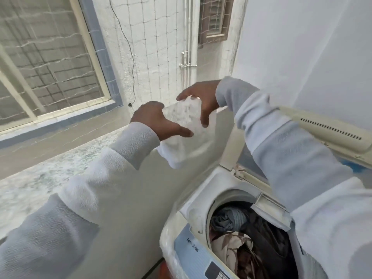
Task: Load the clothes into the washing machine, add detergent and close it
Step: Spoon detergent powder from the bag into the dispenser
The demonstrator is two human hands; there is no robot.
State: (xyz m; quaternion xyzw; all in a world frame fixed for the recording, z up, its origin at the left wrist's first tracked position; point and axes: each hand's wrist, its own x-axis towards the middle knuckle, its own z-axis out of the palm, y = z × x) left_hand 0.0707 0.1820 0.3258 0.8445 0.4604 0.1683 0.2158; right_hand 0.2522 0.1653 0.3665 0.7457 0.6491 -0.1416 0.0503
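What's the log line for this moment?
left hand: holds bag | right hand: holds bag | bag: beside washer, not over drum | lid: open | clothes: in drum

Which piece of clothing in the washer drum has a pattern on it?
The beige garment at the front, with brown markings; the grey garment and the dark garment look plain.

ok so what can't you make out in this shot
Head view:
The clear bag held by left hand and right hand: motion blur, contents unclear.
Lettering on the washing machine panel: blurred, cut by bottom edge.
The drum below the clothes: hidden by them and the right sleeve.
The lid: cut by right edge.
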